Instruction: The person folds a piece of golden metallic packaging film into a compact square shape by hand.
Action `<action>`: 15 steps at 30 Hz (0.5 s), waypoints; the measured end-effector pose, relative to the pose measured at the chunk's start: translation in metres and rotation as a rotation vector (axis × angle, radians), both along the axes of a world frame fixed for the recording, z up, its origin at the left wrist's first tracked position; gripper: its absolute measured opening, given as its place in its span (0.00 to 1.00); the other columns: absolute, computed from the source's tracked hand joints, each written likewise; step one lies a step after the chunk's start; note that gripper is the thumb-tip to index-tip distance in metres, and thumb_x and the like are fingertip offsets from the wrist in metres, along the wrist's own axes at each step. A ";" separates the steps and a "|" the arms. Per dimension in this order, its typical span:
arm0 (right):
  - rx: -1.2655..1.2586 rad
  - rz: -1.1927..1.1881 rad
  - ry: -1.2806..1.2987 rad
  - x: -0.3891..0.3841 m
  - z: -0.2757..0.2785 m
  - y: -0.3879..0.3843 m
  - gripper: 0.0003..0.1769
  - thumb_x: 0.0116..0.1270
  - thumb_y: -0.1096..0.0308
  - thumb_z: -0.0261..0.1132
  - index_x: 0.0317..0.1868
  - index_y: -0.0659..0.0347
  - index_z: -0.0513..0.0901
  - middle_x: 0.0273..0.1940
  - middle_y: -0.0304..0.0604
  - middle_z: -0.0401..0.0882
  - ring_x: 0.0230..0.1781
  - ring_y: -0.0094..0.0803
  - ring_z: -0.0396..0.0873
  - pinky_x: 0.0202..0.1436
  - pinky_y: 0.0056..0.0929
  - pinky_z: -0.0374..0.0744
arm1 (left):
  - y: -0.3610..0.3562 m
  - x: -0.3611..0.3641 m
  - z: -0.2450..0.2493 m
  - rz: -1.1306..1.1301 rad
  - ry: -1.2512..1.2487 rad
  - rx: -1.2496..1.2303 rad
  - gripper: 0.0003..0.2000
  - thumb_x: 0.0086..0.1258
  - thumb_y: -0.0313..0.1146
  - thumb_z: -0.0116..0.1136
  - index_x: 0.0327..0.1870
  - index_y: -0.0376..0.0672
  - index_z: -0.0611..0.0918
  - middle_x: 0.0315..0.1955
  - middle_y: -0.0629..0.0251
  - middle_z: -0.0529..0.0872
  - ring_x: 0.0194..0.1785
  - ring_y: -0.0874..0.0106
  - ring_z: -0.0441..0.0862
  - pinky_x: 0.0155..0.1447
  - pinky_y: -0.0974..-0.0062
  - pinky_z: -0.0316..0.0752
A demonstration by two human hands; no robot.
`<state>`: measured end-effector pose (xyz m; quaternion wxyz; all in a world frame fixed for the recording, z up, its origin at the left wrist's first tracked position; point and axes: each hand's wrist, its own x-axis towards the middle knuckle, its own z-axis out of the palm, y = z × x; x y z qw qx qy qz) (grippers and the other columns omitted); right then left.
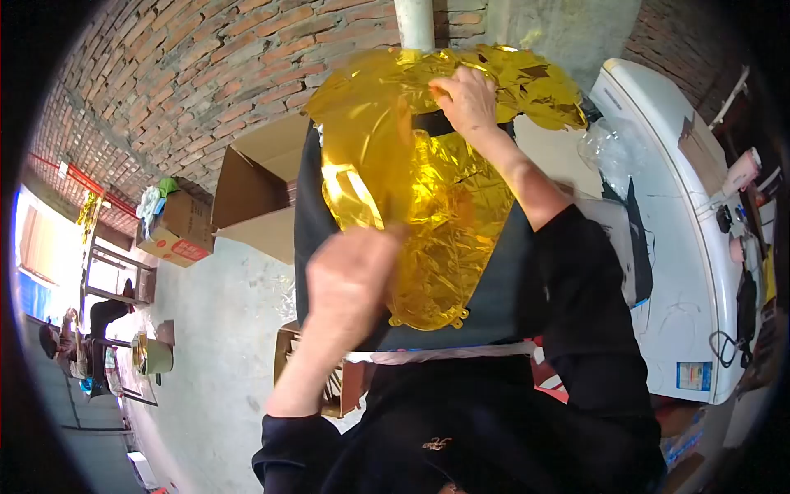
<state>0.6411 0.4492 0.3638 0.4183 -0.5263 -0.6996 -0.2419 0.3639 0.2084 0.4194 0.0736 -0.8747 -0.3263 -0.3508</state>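
- One brick wall point(222, 66) behind the work area; gray floor point(214, 329) visible at left.
- White appliance point(687, 247), long and curved in this lens, along the right side.
- Dark-covered bench point(527, 272) in the center, directly before the person.
- Open cardboard box point(251, 193) on the floor, left of the bench.
- Crumpled gold foil pile point(535, 86) across the far end of the bench.
- Shiny gold pieces point(448, 239) lying flat on the dark cover, middle of the bench, nearer the person than the pile.
- Raised gold sheet point(370, 156), motion-blurred, above the left part of the bench.
- Left hand point(350, 280): blurred, fingers curled closed on the raised sheet's lower end.
- Right hand point(469, 99): over the pile, fingers bent, fingertips at the foil; cannot tell whether they pinch it.
- Small gold tabs point(463, 314) at the flat pieces' near end.
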 end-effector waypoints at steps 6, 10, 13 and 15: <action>-1.057 0.749 1.412 -0.040 -0.045 -0.015 0.25 0.80 0.51 0.61 0.65 0.59 0.82 0.55 0.48 0.90 0.53 0.43 0.87 0.57 0.48 0.84 | 0.012 0.032 -0.052 0.088 0.152 0.027 0.16 0.61 0.30 0.64 0.52 0.43 0.84 0.33 0.68 0.76 0.39 0.69 0.81 0.38 0.69 0.78; -1.160 0.795 1.949 -0.056 -0.028 -0.046 0.38 0.84 0.37 0.50 0.74 0.63 0.72 0.58 0.53 0.89 0.56 0.47 0.89 0.61 0.49 0.86 | 0.024 0.035 -0.076 0.078 0.225 0.016 0.15 0.61 0.31 0.64 0.50 0.42 0.85 0.35 0.67 0.77 0.41 0.68 0.82 0.40 0.69 0.80; -1.095 0.633 2.025 -0.053 -0.021 -0.049 0.49 0.84 0.32 0.47 0.86 0.64 0.53 0.58 0.61 0.88 0.59 0.53 0.88 0.63 0.52 0.85 | 0.025 0.035 -0.087 0.076 0.256 -0.006 0.14 0.62 0.32 0.64 0.49 0.43 0.85 0.35 0.67 0.77 0.42 0.68 0.82 0.41 0.70 0.81; -1.121 0.809 1.916 -0.043 -0.041 -0.040 0.52 0.82 0.44 0.60 0.89 0.60 0.39 0.59 0.66 0.87 0.60 0.53 0.88 0.61 0.52 0.86 | 0.023 0.034 -0.091 0.081 0.267 -0.016 0.14 0.62 0.32 0.64 0.50 0.43 0.85 0.35 0.67 0.77 0.42 0.68 0.82 0.41 0.69 0.81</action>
